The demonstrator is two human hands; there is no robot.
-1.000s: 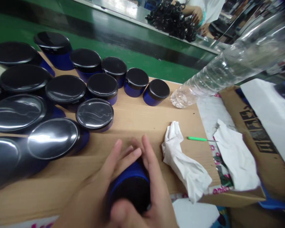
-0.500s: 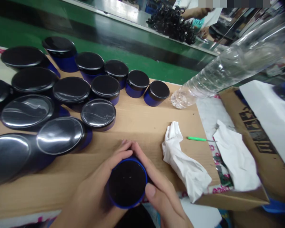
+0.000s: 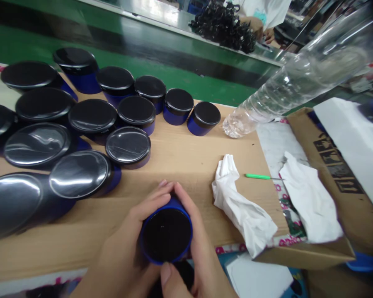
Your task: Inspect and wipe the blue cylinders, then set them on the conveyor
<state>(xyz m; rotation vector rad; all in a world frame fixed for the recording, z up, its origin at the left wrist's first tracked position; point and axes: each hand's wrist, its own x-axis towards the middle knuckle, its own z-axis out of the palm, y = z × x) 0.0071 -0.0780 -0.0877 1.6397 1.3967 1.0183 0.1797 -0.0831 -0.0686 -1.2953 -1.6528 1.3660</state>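
Near the front of the cardboard surface, a short blue cylinder with a black round face [image 3: 166, 235] sits between my two hands. My left hand [image 3: 127, 231] wraps round its left side. On the other side, my right hand [image 3: 202, 248] is closed around it, with the thumb at the lower rim of the black face. The fingertips of both hands meet behind the cylinder. A dark shape shows below it, partly hidden by my right thumb. Several similar blue cylinders with glossy black tops [image 3: 128, 145] stand in rows to the left and behind.
A clear plastic bottle [image 3: 261, 103] stands at the back right. A crumpled white cloth [image 3: 239, 207], a green-handled thin tool [image 3: 257, 176] and another white cloth [image 3: 311, 198] lie right. Beyond is an open cardboard box [image 3: 338, 165]. Black cables [image 3: 224, 29] are piled across the green belt.
My right thumb has moved from the cylinder's right side down to its lower rim. The cylinder has tilted slightly, showing more of its blue far side. The view has shifted a little.
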